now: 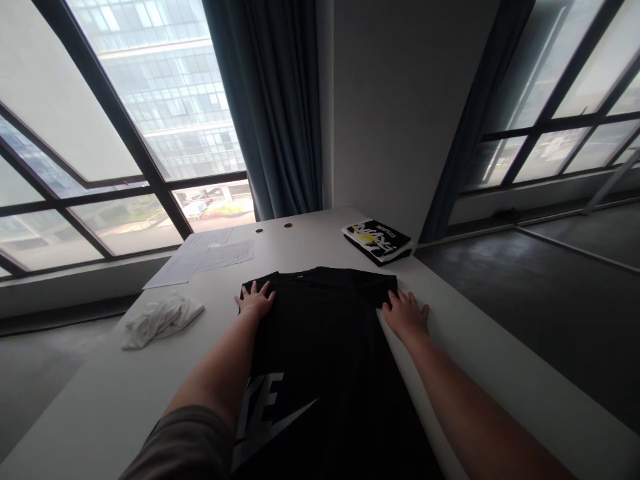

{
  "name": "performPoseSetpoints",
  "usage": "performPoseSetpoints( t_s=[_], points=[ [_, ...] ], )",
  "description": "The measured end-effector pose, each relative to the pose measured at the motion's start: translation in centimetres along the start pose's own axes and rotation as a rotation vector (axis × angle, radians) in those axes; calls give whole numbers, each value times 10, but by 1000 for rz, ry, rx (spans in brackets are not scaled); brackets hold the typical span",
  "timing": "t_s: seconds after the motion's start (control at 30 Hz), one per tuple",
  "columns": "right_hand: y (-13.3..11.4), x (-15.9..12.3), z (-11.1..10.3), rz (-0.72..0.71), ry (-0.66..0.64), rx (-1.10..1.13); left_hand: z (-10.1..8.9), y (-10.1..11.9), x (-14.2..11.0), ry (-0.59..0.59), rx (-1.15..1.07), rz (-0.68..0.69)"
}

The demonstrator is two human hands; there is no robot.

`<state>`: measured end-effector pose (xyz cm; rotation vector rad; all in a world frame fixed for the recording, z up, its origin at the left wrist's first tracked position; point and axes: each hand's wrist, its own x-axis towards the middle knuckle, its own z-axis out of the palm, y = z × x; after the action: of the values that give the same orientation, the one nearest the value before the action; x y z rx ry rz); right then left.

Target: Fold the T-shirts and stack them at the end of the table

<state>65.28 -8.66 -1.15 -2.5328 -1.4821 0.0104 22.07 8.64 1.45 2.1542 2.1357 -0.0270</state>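
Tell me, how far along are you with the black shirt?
The black T-shirt already lies flat and spread out, collar end facing away from you. In hand: your left hand presses on its top corner, and your right hand touches its other top edge. Left: no folds show on it, and the white cloth lies crumpled beside it, untouched.

I'm looking into what reads as an upper-floor office: tall black-framed windows with dark blue curtains look onto a glass office block and paved ground well below. A long white surface carries printed papers and has cable grommets, and the floor is bare grey concrete.
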Motion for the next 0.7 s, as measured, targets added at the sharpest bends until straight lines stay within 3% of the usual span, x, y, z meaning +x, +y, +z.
performPoseSetpoints(
  t_s=[0.13,0.27,0.43,0.7],
  points=[
    [0,5,2,9,-3,24,1,1,5,48,8,14],
    [2,11,4,18,18,56,-2,12,18,127,82,153],
    [2,19,3,18,10,84,4,22,34,45,55,134],
    [0,19,0,-24,27,96,9,19,35,17,77,72]
  ],
)
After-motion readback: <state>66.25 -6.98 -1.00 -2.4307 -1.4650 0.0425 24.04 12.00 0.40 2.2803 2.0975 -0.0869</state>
